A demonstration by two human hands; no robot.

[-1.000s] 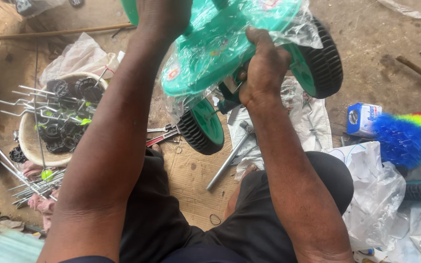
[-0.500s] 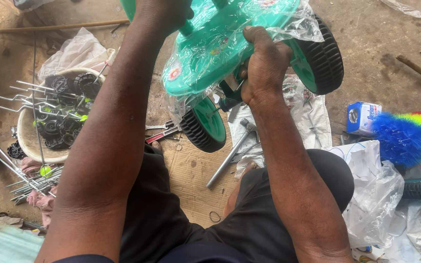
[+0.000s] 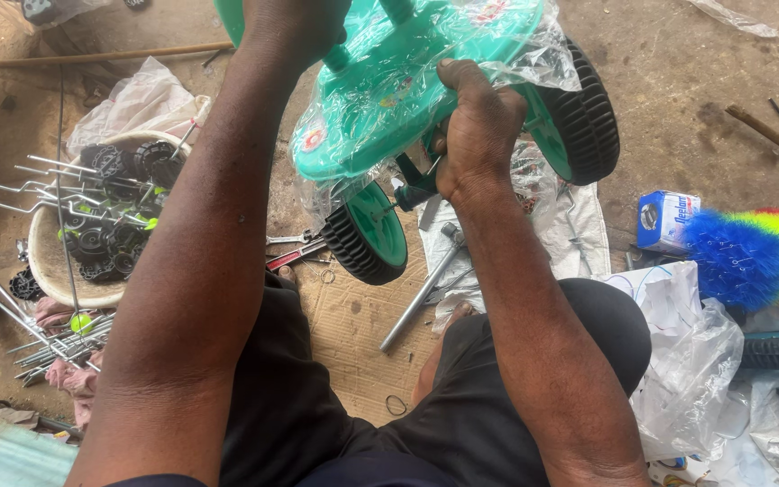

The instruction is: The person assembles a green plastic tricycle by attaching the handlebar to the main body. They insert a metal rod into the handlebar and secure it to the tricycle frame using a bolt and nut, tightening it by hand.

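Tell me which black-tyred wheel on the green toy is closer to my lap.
The lower wheel, just left of your right hand; the other wheel sits higher, at the toy's far right.

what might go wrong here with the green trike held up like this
The loose clear wrap lies under the right hand, so the grip on the green tricycle may slip. If it drops, its black wheel could land on the metal rod and tools below. The left hand grips at the frame edge, partly out of view.
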